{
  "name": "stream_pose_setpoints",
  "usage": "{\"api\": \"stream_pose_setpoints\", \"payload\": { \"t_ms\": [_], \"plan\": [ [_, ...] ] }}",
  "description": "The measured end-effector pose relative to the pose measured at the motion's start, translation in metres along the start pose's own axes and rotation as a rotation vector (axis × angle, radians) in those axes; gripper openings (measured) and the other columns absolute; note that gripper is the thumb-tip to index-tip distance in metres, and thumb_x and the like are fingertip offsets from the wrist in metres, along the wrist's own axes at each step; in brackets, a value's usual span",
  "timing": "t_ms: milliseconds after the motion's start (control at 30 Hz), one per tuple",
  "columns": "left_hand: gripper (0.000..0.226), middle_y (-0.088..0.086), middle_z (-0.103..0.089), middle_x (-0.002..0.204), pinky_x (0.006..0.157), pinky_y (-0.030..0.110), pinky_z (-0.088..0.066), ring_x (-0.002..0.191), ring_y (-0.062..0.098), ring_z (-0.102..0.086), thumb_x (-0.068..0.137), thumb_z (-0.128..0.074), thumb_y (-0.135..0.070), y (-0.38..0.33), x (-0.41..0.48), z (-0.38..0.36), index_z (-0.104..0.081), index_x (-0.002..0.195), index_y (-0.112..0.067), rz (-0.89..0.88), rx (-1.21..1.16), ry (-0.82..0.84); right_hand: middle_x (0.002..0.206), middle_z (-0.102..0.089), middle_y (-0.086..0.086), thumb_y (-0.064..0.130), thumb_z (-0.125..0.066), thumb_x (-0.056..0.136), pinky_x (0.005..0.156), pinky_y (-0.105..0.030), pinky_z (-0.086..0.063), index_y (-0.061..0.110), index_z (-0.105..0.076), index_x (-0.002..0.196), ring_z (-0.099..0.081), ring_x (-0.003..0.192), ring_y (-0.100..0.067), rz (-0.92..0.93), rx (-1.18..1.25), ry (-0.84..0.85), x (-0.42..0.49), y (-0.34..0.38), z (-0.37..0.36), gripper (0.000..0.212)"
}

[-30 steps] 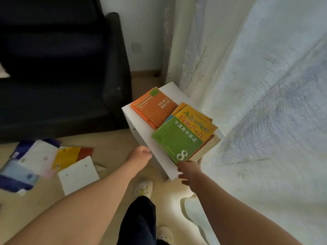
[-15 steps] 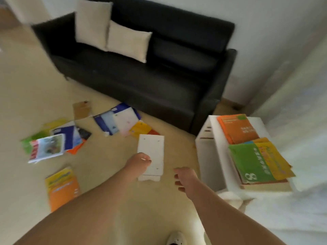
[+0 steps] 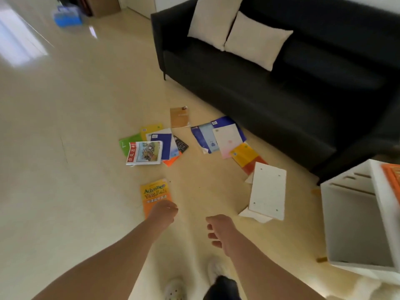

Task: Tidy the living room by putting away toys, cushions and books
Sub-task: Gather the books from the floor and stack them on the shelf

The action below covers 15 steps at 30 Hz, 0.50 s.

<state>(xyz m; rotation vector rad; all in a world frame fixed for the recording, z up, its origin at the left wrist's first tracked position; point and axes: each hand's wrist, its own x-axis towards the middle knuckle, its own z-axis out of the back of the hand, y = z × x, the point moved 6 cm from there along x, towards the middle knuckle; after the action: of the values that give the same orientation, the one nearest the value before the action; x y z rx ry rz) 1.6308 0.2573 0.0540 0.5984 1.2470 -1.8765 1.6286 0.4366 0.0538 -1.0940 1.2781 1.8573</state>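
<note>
Turning away from the white cabinet [image 3: 355, 226] just stocked with books, the person is walking back toward the scattered books [image 3: 147, 152] still waiting on the floor [image 3: 75, 126] before the sofa [image 3: 270, 98], left hand [image 3: 165, 213] and right hand [image 3: 219, 231] each a loose, empty grip.

Glossy beige tile floor [image 3: 65, 109] throughout. Black sofa [image 3: 281, 98] at 1 o'clock. White cabinet [image 3: 357, 226] at 4 o'clock, just beside the sofa's arm. Loose white panel [image 3: 267, 191] on the floor at 3 o'clock. Daylight glare patch [image 3: 19, 40] on the tiles at 10 o'clock. Blurred blue box [image 3: 68, 17] at 11 o'clock, brown unit [image 3: 104, 5] beside it.
</note>
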Motion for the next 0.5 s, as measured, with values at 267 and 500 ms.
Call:
{"api": "stream_pose_setpoints", "payload": {
  "t_ms": [267,500],
  "plan": [
    [0.028,0.003,-0.052,0.075,0.051,0.016,-0.044,0.063,0.014,-0.051,0.096,-0.044,-0.007,-0.037,0.064,0.062,-0.044,0.069,-0.016,0.091,-0.029,0.011,0.068,-0.047,-0.003,0.01,-0.044,0.094,0.063,-0.03,-0.042,0.014,-0.045,0.068,-0.045,0.057,-0.015,0.007,-0.11,-0.016,0.057,0.087,-0.03,0.026],
    [0.013,0.012,-0.062,0.093,0.062,0.024,-0.04,0.081,0.024,-0.059,0.091,-0.048,-0.012,-0.099,0.137,0.122,-0.056,0.082,-0.014,0.051,-0.009,-0.033,0.065,-0.047,-0.006,0.008,-0.045,0.091,0.067,-0.031,-0.037,0.01,-0.046,0.067,-0.045,0.062,-0.022,0.033,-0.153,-0.012,0.097,0.186,-0.075,0.024]
  ]
}}
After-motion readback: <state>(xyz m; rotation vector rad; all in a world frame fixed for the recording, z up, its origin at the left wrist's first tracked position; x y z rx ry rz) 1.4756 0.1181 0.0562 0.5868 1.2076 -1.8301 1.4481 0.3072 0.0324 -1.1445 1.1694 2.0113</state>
